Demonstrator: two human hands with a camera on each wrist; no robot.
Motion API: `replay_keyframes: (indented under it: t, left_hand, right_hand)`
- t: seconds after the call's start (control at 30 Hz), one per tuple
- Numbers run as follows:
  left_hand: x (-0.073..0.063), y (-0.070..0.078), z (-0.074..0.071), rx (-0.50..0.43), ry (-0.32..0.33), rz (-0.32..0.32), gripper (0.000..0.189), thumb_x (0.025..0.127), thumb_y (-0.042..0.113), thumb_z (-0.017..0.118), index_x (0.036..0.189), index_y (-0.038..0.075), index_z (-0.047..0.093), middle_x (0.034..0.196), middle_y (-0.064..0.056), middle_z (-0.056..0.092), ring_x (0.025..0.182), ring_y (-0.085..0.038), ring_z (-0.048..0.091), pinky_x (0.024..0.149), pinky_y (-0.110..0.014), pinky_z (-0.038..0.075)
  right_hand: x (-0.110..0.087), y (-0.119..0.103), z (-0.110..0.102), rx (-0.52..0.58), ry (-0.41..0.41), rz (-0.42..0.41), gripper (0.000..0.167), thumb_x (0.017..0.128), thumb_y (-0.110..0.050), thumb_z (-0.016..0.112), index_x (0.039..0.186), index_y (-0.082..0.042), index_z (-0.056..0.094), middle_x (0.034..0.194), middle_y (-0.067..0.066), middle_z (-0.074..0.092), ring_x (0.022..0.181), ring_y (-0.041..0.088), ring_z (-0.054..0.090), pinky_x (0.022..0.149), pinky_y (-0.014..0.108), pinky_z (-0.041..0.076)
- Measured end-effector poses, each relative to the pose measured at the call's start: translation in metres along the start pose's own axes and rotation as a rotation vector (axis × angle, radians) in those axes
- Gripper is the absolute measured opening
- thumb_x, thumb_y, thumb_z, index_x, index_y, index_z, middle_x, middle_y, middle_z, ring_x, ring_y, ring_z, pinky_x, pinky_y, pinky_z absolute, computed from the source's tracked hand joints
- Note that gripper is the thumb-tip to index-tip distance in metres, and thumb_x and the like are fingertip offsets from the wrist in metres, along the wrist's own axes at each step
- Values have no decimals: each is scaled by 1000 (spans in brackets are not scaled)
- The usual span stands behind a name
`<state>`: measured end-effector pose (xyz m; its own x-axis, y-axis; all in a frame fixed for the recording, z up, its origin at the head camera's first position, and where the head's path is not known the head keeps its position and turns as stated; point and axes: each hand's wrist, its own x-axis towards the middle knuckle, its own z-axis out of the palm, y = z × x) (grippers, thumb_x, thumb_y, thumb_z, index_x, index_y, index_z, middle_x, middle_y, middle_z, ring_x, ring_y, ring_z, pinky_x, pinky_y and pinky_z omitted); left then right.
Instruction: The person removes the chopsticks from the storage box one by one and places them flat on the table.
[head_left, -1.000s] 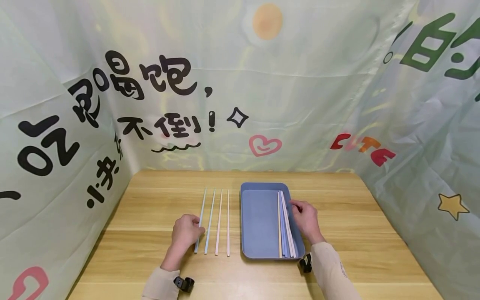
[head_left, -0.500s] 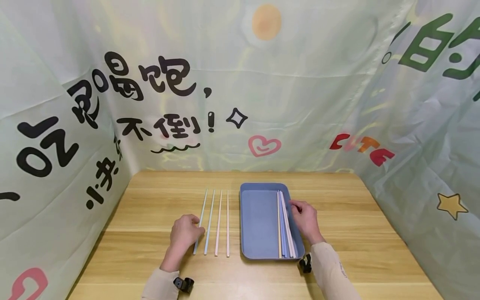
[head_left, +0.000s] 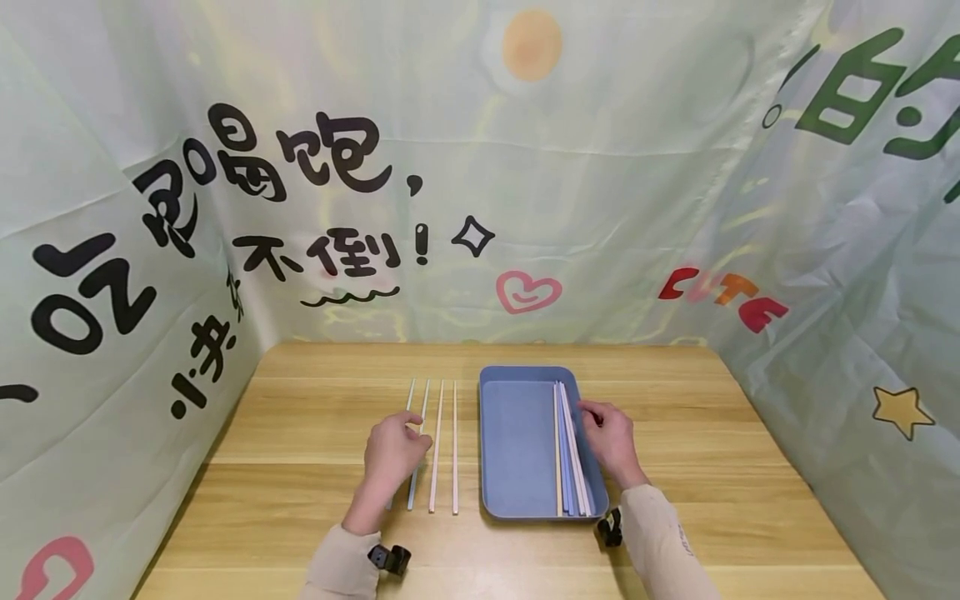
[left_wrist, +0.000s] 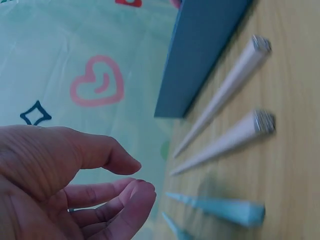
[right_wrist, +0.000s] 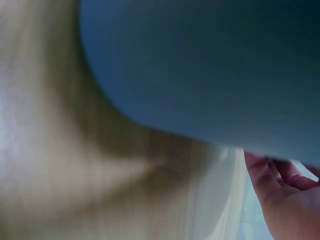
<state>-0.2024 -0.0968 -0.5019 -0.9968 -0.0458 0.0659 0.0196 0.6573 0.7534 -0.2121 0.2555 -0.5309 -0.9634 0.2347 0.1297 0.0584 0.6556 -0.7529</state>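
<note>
My left hand hovers over two light blue chopsticks, which it partly covers in the head view. In the left wrist view a gap shows between thumb and fingers, with nothing held. Two pale pink chopsticks lie parallel to their right; their thick ends face the person. A blue rectangular tray stands further right. Along its right side lie several chopsticks: a yellowish one, blue ones and pale pinkish ones. My right hand grips the tray's right rim; its fingertips are partly hidden.
All of it lies on a wooden table. Printed fabric encloses the back and both sides. Each wrist carries a small black camera.
My left hand has moved right and slightly up, from the leftmost light blue chopstick to over both light blue ones. My right hand stays at the tray's rim.
</note>
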Motion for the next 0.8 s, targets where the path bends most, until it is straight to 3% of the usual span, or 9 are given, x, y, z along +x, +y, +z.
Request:
replay_keyframes:
  t: [0.43,0.8]
  left_hand:
    - [0,38,32,-77,41,101,38,79,5,78,116,1,76,76,-2,71,62,-9,58,59,-31,49]
    - [-9,62,64,-183,-33,234,36,80,-2,75,116,-5,74,77,-6,72,61,-6,60,57,-23,51]
  right_hand:
    - [0,-1,1,22,-19,23,34,105,-7,53,133,3,69,129,27,69,97,29,64,68,24,50]
    - [0,1,1,-4,3,10,32,104,-6,55,130,3,71,129,27,70,100,31,66,72,25,51]
